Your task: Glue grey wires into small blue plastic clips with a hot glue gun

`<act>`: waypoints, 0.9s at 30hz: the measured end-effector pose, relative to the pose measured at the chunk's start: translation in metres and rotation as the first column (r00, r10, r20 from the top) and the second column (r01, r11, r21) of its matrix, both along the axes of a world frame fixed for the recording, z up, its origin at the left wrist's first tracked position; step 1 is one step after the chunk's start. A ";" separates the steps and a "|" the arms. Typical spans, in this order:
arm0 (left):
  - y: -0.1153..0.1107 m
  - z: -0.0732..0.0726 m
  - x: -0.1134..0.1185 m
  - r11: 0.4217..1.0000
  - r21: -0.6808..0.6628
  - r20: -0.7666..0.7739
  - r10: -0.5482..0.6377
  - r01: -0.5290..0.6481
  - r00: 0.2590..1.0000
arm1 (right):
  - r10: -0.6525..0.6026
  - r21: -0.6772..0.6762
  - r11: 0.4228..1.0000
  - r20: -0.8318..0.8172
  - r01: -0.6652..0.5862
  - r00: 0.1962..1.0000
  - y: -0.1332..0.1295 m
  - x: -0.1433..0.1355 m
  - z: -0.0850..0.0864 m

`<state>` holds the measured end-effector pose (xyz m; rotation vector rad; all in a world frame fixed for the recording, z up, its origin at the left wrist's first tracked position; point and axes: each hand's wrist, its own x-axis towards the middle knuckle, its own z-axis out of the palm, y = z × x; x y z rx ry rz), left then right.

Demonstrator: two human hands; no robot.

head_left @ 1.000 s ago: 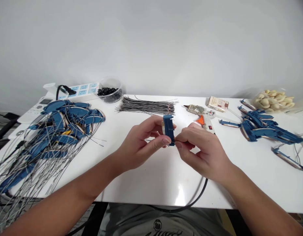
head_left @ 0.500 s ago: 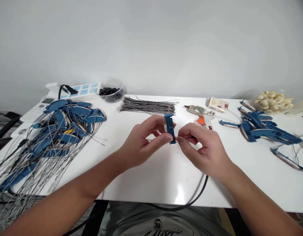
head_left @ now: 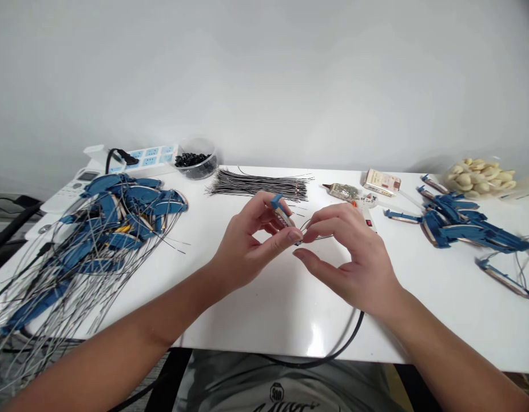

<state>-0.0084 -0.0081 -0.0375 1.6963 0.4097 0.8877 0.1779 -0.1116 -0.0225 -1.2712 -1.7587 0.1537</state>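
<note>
My left hand (head_left: 258,243) is closed around a blue plastic coil holder (head_left: 281,212), stood on end and tilted, with a pale strip along its side. The fingers cover much of the holder. My right hand (head_left: 354,257) is at the holder's lower end. Its index fingertip meets that end, while the thumb stands apart below with a gap between. Thin dark wires (head_left: 305,224) come out between the two hands and pass by the right fingers.
Behind lie a bundle of cut wires (head_left: 259,185), a tub of black pieces (head_left: 195,160), a glue gun (head_left: 343,191) and a small box (head_left: 381,182). Wired blue holders (head_left: 105,229) pile up at left, more blue holders (head_left: 457,223) at right, near a bag of cream-coloured pieces (head_left: 478,176).
The blue holder has turned in my left hand and now shows its narrow side. My right thumb has parted from the index finger, opening the pinch, and the thin wires now show between the hands.
</note>
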 end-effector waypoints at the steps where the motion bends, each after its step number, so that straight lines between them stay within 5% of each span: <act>1: -0.001 0.000 0.000 1.000 -0.005 -0.005 0.006 -0.006 1.000 | -0.003 -0.002 1.000 -0.005 0.003 1.000 0.000 -0.001 -0.001; 8: -0.004 -0.002 0.000 1.000 0.009 0.008 0.027 -0.027 1.000 | -0.041 0.016 0.999 -0.018 0.041 0.999 0.002 -0.002 -0.001; 27: -0.013 0.008 -0.004 0.903 0.394 0.110 0.142 -0.174 0.984 | -0.054 0.136 0.990 0.080 0.042 0.995 -0.001 0.004 0.005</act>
